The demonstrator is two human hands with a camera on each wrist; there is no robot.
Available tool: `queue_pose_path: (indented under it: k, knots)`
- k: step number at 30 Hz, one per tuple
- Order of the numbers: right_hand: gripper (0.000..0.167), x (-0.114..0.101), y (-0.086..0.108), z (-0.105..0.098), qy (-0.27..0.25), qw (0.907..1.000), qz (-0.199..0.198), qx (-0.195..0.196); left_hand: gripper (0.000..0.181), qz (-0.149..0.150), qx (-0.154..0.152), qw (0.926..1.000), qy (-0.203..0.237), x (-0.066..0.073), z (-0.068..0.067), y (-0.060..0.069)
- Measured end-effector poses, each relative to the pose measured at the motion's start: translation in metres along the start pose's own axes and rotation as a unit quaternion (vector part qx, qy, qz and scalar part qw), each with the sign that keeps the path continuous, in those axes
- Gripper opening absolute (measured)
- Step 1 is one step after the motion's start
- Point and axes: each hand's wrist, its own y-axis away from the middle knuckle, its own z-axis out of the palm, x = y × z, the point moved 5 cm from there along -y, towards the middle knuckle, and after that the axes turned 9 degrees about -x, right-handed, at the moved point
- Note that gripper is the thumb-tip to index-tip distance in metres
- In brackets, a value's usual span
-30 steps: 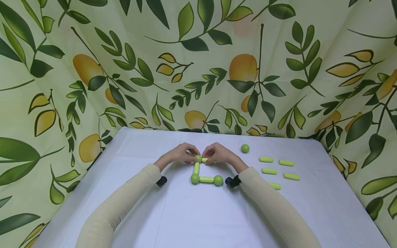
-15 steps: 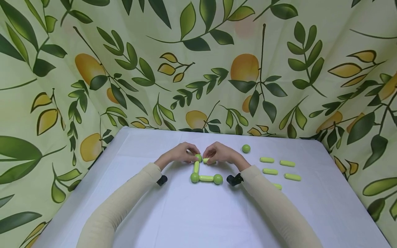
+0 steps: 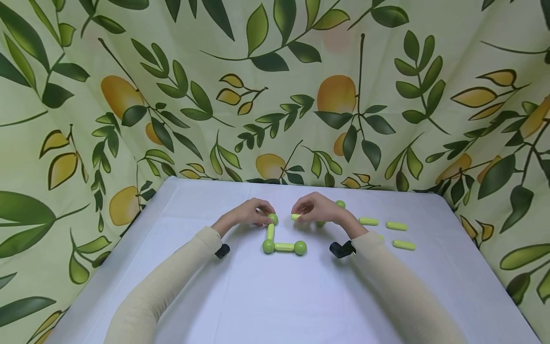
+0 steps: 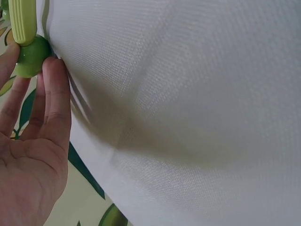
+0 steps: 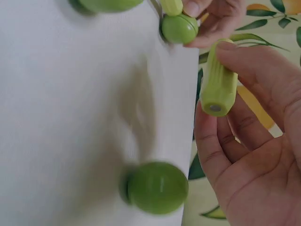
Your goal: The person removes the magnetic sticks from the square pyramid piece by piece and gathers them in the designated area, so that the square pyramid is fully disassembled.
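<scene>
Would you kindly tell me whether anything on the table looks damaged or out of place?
Nothing stands out: the L-shaped assembly looks neatly joined, the right hand holds a separate rod, and no visible piece looks broken.

Five green balls and seven paler rods, some partly hidden, show toward the far edge of the tabletop.

No text, label, brand, number or sign could be read in any of the three views.
</scene>
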Motion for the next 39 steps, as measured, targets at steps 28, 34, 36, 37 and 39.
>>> queue_pose_path:
  k: [28, 34, 36, 37, 39]
  knots:
    - [0.02, 0.021, 0.111, -0.035, 0.014, 0.9944, 0.016, 0.104, 0.025, 0.014, -0.005, 0.9999, 0.001, -0.003, 0.001, -0.002]
    - [0.021, 0.029, 0.137, -0.035, 0.005, 0.9932, 0.033, 0.112, 0.025, 0.013, -0.007, 0.9999, 0.006, -0.004, 0.001, -0.002]
    - [0.021, 0.032, 0.145, -0.034, 0.0, 0.9926, 0.041, 0.114, 0.025, 0.011, -0.008, 0.9999, 0.006, -0.004, 0.001, -0.002]
    - [0.021, 0.032, 0.149, -0.034, -0.001, 0.9924, 0.044, 0.115, 0.025, 0.011, -0.008, 0.9999, 0.005, -0.004, 0.001, -0.002]
    - [0.022, 0.034, 0.157, -0.034, -0.001, 0.9919, 0.048, 0.117, 0.026, 0.011, -0.009, 0.9999, 0.005, -0.004, 0.001, -0.002]
